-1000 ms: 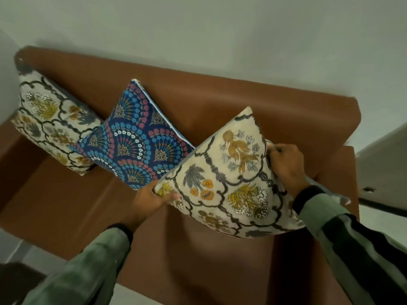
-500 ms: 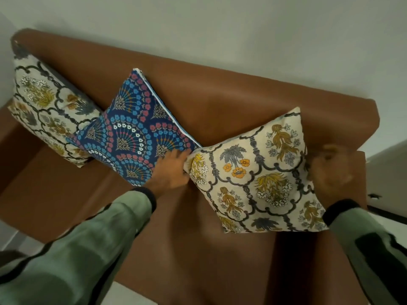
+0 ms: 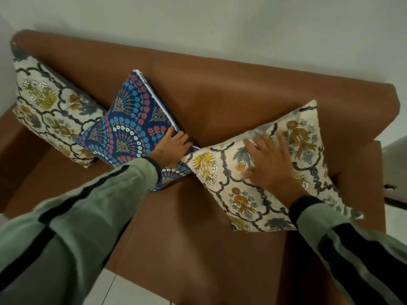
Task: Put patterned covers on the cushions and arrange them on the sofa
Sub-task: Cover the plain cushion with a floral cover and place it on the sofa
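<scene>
Three covered cushions lean on the brown sofa (image 3: 220, 95). A cream floral cushion (image 3: 50, 113) stands at the left end. In the middle is a blue fan-patterned cushion (image 3: 132, 128), set on one corner. My left hand (image 3: 170, 148) grips its right corner, thumb on the front and fingers curled behind the edge. A second cream floral cushion (image 3: 237, 201) lies tilted against the sofa's right end. My right hand (image 3: 271, 164) rests flat on its face with the fingers spread. The blue cushion's lower corner touches this cushion's left corner.
A pale wall (image 3: 220, 23) runs behind the sofa back. The right armrest (image 3: 361, 172) sits just beyond the right cushion. White floor tiles (image 3: 123, 291) show below the seat's front edge. The seat (image 3: 187, 227) is bare in front of the cushions.
The right cushion has gone from held up on a corner to lying against the sofa's right end. My left hand moved to the blue cushion's corner; my right hand shifted from the edge onto the cushion's face.
</scene>
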Available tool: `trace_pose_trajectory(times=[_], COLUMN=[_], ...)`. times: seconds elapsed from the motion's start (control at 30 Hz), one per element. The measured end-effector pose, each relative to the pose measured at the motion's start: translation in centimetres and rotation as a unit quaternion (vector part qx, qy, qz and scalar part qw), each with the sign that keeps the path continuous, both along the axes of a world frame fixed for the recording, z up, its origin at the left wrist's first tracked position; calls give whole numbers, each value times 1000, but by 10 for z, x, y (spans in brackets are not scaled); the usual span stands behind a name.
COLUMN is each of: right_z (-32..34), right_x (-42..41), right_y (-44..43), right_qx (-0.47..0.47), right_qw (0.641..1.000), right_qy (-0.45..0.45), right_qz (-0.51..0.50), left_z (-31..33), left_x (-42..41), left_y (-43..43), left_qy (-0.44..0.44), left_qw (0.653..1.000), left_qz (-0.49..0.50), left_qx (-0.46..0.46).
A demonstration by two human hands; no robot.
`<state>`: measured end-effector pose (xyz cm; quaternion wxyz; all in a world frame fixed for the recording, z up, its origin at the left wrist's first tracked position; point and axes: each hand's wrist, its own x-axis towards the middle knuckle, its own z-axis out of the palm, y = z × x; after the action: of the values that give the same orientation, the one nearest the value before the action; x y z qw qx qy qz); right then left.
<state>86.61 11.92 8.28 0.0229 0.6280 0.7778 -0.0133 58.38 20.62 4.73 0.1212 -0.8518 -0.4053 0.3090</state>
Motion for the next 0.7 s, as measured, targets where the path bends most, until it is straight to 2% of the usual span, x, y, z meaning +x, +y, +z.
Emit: trace_pose_trajectory(times=[0.3,0.53,0.7], right_z=[-20,-31,-34], right_x=[15,-8,-5], right_y=[-11,6,2], right_qx=[67,62,63], right_qw=[996,995,997], right_qy=[-9,-25,-26], right_qz=[-52,-68,-41], left_z=[35,27,12], left_x=[-61,-54,-36], left_y=[-31,-15,-2], left_qy=[-108,-157,-152], left_qw=[994,987,988], left_qz=[-21,-33,-15], left_qx=[29,19,35])
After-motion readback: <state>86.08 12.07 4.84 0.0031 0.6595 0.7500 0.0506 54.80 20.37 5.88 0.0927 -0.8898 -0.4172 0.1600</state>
